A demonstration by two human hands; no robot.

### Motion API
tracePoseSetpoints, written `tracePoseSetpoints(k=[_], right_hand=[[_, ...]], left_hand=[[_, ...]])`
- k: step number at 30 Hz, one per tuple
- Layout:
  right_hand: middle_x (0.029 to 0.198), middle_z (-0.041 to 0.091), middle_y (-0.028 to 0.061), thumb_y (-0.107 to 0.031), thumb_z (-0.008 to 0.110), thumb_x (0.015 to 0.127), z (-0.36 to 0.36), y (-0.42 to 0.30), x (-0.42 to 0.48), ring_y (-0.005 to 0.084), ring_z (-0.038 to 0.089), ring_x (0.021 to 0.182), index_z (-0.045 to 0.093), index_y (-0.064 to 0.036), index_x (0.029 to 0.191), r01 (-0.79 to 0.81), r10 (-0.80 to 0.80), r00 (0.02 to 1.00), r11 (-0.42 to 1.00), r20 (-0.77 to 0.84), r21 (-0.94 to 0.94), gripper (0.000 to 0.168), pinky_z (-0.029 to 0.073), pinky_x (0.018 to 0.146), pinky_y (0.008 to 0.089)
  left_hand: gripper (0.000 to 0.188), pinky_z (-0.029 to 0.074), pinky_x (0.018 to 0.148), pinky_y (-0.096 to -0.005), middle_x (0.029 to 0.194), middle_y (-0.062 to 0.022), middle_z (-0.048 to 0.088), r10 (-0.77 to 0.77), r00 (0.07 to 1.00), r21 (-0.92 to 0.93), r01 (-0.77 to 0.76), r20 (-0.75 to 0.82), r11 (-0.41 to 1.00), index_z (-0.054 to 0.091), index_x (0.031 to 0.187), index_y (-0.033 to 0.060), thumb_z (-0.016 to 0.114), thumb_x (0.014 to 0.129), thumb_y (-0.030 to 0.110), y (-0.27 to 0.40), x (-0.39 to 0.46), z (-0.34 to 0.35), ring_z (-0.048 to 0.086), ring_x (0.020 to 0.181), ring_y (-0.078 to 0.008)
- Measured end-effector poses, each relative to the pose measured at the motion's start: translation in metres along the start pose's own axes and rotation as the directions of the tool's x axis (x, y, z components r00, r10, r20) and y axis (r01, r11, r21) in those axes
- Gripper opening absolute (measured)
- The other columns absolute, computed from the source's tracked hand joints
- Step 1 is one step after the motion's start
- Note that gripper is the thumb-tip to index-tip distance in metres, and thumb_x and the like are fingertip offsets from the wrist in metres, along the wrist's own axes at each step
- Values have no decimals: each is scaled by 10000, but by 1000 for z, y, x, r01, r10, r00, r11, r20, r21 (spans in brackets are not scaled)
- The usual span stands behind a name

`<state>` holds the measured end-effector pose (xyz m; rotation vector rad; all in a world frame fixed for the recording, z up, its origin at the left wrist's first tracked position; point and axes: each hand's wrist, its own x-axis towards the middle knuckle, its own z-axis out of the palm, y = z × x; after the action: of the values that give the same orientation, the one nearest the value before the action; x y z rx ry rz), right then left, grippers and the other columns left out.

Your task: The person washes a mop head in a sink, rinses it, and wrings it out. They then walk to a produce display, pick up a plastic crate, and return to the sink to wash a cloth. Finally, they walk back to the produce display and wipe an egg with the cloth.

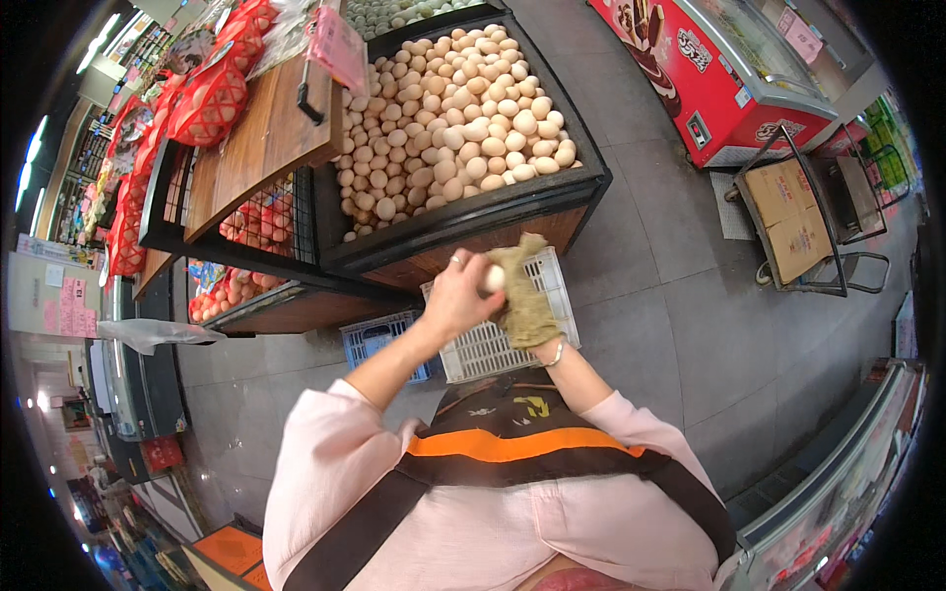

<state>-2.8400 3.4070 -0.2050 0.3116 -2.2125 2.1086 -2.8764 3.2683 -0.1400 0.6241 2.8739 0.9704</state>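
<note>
My bare left hand (460, 295), a ring on one finger, has its fingers closed round a pale egg (494, 278). Close against it is my right hand (525, 295), covered by a worn yellowish-brown fabric glove or cloth; the egg lies between the two hands, and the right hand's exact grip is blurred. Beneath both hands is a white plastic crate (484, 354) on the floor. Just beyond them stands a black-edged display bin (473, 210) heaped with loose brown and cream eggs (451, 122).
A blue plastic crate (369, 340) sits left of the white one. Wooden shelving (273, 125) with red net bags of eggs (211, 103) rises at left. A red chest freezer (728, 96) and a cart (839, 251) carrying cardboard boxes (787, 214) stand at right.
</note>
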Motion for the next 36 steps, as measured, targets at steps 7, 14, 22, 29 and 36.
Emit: tracePoseSetpoints(k=[7,14,22,29,36], right_hand=[[1024,626,35,-166,512,958,50,33,-30,130,619,871,579,-18,1142,-321,403,912,602,68,731,245,531,745,271],[924,636,34,-274,511,958,60,4,-18,151,632,792,608,-38,1063,-284,519,850,319,84,904,277,538,678,291],[1079,626,31,-178,601,916,66,21,-19,116,600,928,602,-31,1119,-174,287,957,709,-53,683,251,499,760,242],[1187,616,82,-193,543,950,62,-11,-16,207,618,1050,546,-19,1241,-199,213,976,760,52,618,339,515,892,303],[1155,628,120,-177,597,926,64,15,-11,213,619,1041,552,-32,1230,-172,316,946,299,73,938,340,537,861,312]], left_hand=[[478,555,712,-366,1021,-151,576,-90,986,23,94,-140,995,598,1194,33,746,746,112,-6,-66,-22,663,771,-269],[414,590,678,-291,949,-103,575,-215,927,-272,131,-308,953,657,1111,12,800,724,61,-7,-79,-26,649,781,-177],[388,590,674,-296,932,-80,550,-123,909,-182,53,-399,982,643,1071,9,805,723,63,-5,-78,-24,648,786,-185],[432,608,735,-281,976,-76,532,-204,870,-384,18,-449,923,645,1091,8,784,685,-36,-15,-80,-19,633,842,-172],[481,609,745,-276,957,-71,508,-86,881,-318,-76,-465,945,651,1111,28,799,663,-64,-6,-89,-17,609,880,-156]])
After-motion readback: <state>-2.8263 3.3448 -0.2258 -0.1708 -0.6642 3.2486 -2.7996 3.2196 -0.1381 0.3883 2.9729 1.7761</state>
